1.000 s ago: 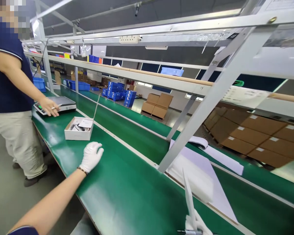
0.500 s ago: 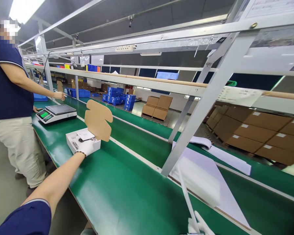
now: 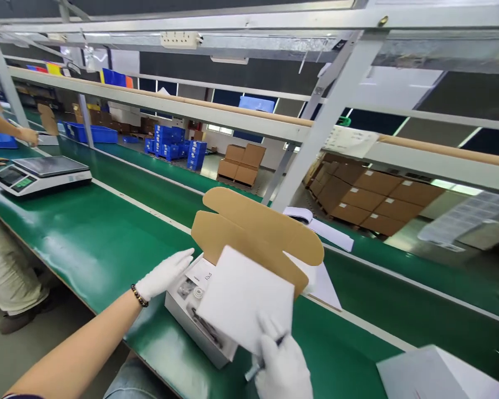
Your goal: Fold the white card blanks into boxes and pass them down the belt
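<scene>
Open white box (image 3: 199,327) on green surface (image 3: 108,244), brown lid flap up, small parts already inside; left hand (image 3: 163,275) rests flat, fingers spread, on box rim; right hand (image 3: 280,363) fingers pinch white sheet (image 3: 245,296) plus pen above box; sheet not yet in, lid not closed

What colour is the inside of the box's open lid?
Plain brown cardboard, on the box lid, clearest in the head view.

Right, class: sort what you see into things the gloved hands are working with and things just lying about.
In hand:
left hand on open box
right hand holding white sheet and pen

Lying about:
scale
blue crates
stacked cartons
papers
</scene>
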Demonstrator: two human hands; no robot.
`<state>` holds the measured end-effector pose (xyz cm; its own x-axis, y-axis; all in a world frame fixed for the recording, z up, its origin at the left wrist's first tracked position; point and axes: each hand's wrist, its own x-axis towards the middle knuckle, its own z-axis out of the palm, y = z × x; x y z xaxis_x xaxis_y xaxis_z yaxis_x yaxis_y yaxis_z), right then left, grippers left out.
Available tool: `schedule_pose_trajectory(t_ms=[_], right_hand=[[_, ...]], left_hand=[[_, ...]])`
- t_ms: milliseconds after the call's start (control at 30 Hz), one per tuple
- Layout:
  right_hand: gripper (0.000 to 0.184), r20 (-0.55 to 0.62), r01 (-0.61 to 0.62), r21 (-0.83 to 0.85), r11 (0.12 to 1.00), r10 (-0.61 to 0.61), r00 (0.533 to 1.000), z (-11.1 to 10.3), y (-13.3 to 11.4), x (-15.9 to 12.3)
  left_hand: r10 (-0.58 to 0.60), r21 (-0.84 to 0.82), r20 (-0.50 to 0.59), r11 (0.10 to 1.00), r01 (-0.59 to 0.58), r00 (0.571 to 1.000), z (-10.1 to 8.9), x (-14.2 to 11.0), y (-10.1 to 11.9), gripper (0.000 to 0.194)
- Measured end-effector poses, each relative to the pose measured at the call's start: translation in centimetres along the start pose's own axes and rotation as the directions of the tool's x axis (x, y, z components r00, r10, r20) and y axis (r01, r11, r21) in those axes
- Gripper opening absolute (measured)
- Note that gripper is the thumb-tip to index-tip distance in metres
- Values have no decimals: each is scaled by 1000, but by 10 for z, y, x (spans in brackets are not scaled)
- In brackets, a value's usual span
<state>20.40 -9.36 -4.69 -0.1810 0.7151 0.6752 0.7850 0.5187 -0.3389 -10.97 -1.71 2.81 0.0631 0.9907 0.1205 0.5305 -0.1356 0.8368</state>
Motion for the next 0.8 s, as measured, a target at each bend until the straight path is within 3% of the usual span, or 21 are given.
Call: schedule_pose_trajectory(t_ms=[67,133,233,300,367,467,600,700,800], right_hand=[[45,149,38,-188,982,-9,989,0,-22,19],[48,336,7,-324,946,109,935,1,-38,38],[48,557,-76,-274,959,223,800,-2,-40,55],[58,612,-119,-182,976,208,763,-5,-27,60],[68,578,-173,-167,971,239,780,-6,-9,61],[77,493,-241,-177,954,298,817,-1,7,64],[54,480,-250,-184,951,309,821,11,-3,71],[47,459,-243,-266,933,345,819,19,-7,76],[50,356,-166,-207,964,232,905,25,5,73]], left_hand=[[27,-107,180,994,-7,983,21,9,-8,69],[68,-148,279,989,-27,958,45,10,-11,69],[131,-35,310,991,-126,942,74,-1,-10,69],[131,168,288,968,-185,948,85,-8,-7,70],[116,358,255,911,-205,960,90,-9,-1,64],[191,395,206,881,-260,960,93,-1,15,61],[343,351,186,852,-389,921,95,15,37,76],[348,373,161,845,-383,924,102,19,41,74],[315,446,164,822,-355,935,109,18,32,66]])
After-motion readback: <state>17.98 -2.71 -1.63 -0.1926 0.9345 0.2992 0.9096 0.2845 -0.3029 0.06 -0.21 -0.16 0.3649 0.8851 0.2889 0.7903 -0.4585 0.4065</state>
